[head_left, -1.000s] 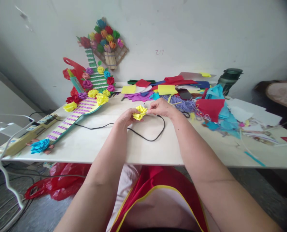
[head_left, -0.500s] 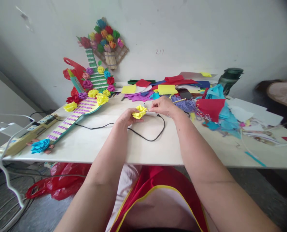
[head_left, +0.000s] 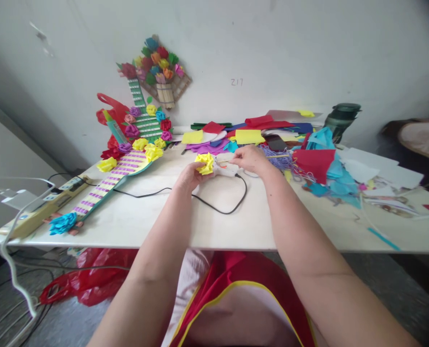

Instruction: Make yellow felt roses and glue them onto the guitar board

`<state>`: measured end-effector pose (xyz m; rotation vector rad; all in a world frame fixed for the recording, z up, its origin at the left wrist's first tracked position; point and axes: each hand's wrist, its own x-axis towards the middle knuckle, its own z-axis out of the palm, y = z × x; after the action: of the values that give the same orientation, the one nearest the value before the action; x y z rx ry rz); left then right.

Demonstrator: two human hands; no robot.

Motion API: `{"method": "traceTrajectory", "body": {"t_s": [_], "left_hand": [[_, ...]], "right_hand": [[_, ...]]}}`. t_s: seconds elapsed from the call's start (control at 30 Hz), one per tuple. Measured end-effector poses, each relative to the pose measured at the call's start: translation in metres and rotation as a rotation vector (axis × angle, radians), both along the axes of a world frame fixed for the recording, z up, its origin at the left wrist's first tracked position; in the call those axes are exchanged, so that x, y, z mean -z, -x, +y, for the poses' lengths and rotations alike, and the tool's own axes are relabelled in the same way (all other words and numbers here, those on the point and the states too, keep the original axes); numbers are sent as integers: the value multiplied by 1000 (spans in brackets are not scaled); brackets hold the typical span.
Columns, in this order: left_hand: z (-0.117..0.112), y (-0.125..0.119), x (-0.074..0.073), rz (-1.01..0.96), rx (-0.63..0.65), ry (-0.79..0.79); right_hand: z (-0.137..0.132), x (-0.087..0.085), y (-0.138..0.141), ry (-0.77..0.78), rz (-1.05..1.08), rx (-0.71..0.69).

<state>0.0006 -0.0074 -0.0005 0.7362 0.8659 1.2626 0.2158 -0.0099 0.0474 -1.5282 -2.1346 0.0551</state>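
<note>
My left hand [head_left: 192, 176] is closed around a yellow crepe-paper flower [head_left: 204, 164] with ruffled petals, held just above the table. To its right, my right hand [head_left: 249, 159] pinches a thin wooden stick [head_left: 277, 156] that points toward the flower, its tip apart from the petals. Between and behind my hands lies a white device [head_left: 229, 169], partly hidden, with a black cord [head_left: 232, 210] running from it. On the left a guitar-shaped craft [head_left: 108, 181] with purple and cream strips carries yellow, red and blue paper flowers.
A green-striped craft [head_left: 149, 126] and a paper bouquet [head_left: 164, 94] stand against the wall. Coloured paper sheets [head_left: 248, 136], purple shredded strands [head_left: 282, 163], blue scraps [head_left: 339, 185] and a dark bottle [head_left: 341, 121] line the back and right. A power strip [head_left: 48, 207] sits far left.
My right hand has drawn the stick away from the flower, to the right. My left hand has shifted slightly left and turned the flower, and the white device between my hands shows more.
</note>
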Motion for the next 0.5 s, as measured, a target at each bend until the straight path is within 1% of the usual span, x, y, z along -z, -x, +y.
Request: {"method": "traceTrajectory", "body": {"t_s": [0.1, 0.17, 0.27, 0.37, 0.5], "left_hand": [[3, -1, 3, -16, -33, -38], [5, -2, 4, -25, -65, -44], [8, -4, 4, -40, -138, -26], [10, -6, 4, -98, -218, -36], [14, -6, 9, -151, -243, -114]], "right_hand": [[1, 2, 2, 0, 21, 29], [3, 3, 4, 14, 51, 22], [4, 5, 6, 36, 148, -34], [4, 7, 10, 70, 263, -78], [3, 9, 19, 139, 361, -121]]}}
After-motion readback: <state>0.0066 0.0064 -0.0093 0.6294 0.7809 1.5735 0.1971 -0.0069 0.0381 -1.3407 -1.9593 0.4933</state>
